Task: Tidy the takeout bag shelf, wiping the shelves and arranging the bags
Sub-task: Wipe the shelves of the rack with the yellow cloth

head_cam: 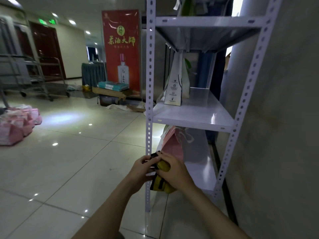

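Closest to the camera, both bare forearms reach forward and the two hands meet right in front of the shelf's front left post. The left hand (pixel 140 167) has its fingers curled around the black end of a crumpled yellow cloth with black trim (pixel 161 180), and the right hand (pixel 173 171) is wrapped over the top of the same cloth, fingers bent down onto the yellow part. So both are gripping it, with the lower end of the cloth hanging below the hands.

Just behind the hands is the white perforated-steel shelf rack (pixel 148 104), standing against a pale wall on the right. On its low shelf a pink paper bag with a white ribbon bow (pixel 174 145) leans toward the left post. One level up, on the grey-white middle shelf board (pixel 193 116), a white paper bag with small printed logos (pixel 174 90) stands upright near the back left, with something white and green tucked behind it. The top of the rack holds more stuff but it's cut off, can't tell what.

Further back on the glossy tiled floor: a pile of pink packages (pixel 17 125) at left, some flattened cardboard with teal boxes (pixel 113 86) on it, a tall red banner showing a white bottle (pixel 121 52), and metal trolleys (pixel 34 76) by the dark wooden doors.
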The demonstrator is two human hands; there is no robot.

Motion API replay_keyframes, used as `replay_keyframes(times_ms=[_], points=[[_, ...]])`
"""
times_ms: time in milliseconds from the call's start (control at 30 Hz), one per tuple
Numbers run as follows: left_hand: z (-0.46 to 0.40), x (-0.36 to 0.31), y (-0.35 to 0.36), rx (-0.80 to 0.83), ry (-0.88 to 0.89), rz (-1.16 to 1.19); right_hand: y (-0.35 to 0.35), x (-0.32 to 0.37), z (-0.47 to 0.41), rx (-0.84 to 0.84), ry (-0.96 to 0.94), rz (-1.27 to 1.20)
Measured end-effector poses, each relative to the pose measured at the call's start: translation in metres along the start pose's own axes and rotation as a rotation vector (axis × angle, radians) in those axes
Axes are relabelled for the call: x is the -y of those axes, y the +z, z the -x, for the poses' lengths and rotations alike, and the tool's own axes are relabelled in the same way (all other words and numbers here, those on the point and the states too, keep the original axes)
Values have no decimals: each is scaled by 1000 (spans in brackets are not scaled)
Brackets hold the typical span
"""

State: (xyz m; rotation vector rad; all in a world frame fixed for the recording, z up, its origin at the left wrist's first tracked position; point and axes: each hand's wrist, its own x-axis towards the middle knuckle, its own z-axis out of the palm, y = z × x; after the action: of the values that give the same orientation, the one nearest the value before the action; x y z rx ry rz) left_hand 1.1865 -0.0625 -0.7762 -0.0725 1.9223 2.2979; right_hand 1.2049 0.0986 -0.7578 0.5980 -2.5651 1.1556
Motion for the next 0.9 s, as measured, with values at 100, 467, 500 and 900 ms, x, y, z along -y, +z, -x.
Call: replay_keyframes(times_ms=[100,467,500,900], points=[[18,-2,-4,-78,40,-41,-9,6,16,122,166,-248],[72,-42,-6,-140,145,95,-42,38,35,232,305,-600],[74,-45,-6,-152,155,113,-40,40,32,187,279,-617],[79,-22,-31,-53,241,-150,4,16,8,44,49,-476]])
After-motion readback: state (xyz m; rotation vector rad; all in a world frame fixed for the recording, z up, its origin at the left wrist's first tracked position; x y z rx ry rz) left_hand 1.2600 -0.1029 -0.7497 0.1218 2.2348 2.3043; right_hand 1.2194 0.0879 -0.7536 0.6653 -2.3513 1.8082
